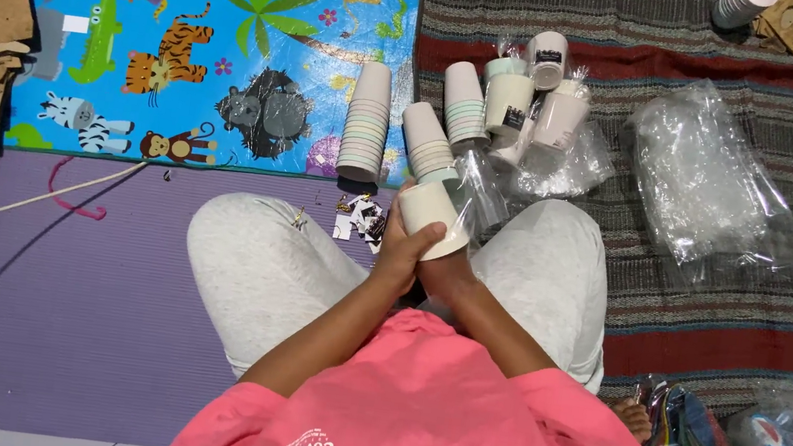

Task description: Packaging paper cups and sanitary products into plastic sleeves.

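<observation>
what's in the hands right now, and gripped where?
One pale paper cup, lying on its side. The left hand wraps its lower side wall; the right hand sits underneath it, and its exact contact cannot be told.

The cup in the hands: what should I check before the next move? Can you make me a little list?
1. Cup held by both hands: ok, left hand and right hand wrap it.
2. Cup empty: cannot tell, its mouth faces away.
3. Plastic wrap beside the cup, off or on it: cannot tell.
4. Tall cup stack upright on the mat: ok.
5. Wrapped cups lying within reach: ok.
</observation>
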